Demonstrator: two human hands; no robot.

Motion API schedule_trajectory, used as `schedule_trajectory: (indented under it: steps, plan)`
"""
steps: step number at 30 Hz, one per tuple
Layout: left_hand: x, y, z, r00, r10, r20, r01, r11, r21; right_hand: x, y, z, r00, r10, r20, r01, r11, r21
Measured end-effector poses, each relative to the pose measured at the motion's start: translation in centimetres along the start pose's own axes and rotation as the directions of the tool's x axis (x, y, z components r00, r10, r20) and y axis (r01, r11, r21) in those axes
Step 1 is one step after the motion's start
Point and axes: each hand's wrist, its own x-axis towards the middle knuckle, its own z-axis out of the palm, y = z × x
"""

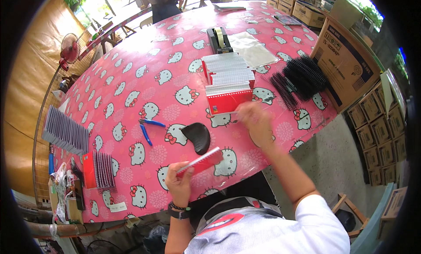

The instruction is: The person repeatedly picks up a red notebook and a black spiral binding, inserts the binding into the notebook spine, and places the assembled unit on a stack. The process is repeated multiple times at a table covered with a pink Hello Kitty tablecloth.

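Observation:
In my left hand point(178, 177) is a small red notebook point(205, 162), gripped at its left end between thumb and fingers, its white punched edge facing up. My right hand point(258, 122) is smeared by motion, just right of the front of a stack of red-covered notebooks point(229, 101); whether its fingers hold anything does not show. Beyond that hand lies a pile of black spiral binding coils point(302, 78). Between my hands and the blue-handled pliers point(149, 127) rests a black curved pad point(198, 138).
A tape dispenser point(219, 40) and white sheets point(252, 50) sit behind the stack. Bound notebooks stand in rows point(66, 130) at the left, near another red-covered group point(98, 170). A large cardboard box point(346, 63) is at the right. Another person point(162, 4) stands beyond the pink table.

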Motion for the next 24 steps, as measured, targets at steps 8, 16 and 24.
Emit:
schedule_trajectory:
  steps: [8, 16, 24]
  plan:
    - [1.0, -1.3, -2.0, 0.999, -0.046, 0.011, 0.047, 0.995, -0.090, 9.6, 12.0, -12.6, 0.993, 0.116, -0.002, -0.050, 0.412, -0.910]
    - [0.9, -1.2, -2.3, 0.988, -0.137, 0.069, 0.153, 0.915, -0.374, 10.1, 6.3, -14.9, 0.968, -0.175, -0.182, -0.013, 0.687, -0.726]
    - [0.7, -1.7, -2.4, 0.972, -0.171, 0.162, 0.226, 0.869, -0.441, -2.1, -5.8, 1.7, 0.769, 0.106, 0.631, -0.077, 0.994, -0.074]
